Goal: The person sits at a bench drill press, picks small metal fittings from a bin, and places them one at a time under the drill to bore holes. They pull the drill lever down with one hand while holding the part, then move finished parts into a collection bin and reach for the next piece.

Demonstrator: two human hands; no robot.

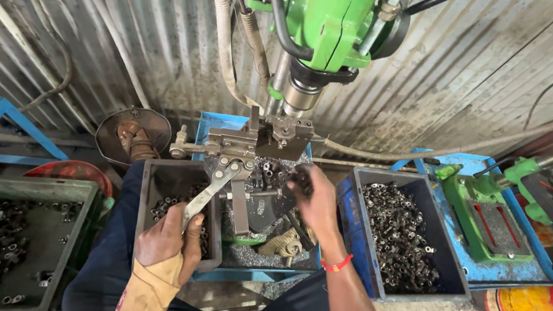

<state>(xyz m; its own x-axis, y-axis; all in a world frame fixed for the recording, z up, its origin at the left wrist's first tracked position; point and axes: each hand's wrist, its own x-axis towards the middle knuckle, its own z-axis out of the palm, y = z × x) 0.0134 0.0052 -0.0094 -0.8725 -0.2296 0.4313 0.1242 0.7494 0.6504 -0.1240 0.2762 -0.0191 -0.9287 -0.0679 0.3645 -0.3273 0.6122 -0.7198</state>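
Here, the left hand [170, 239] has its grip clamped around the clamp lever [210, 193]; the right hand [315, 198] has its grip pinched on a small metal part [301, 174] under the drill spindle [302, 94].

Even, fairly bright daylight falls from above the green drill press [334, 26], with soft shadows beneath it, dull glare on the corrugated wall [137, 47], wide-angle bending toward the edges, and mostly sharp focus.

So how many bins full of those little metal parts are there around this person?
3: a green bin at far left, a dark bin by the left hand, and a blue bin right of the right hand. Others may lie out of view.
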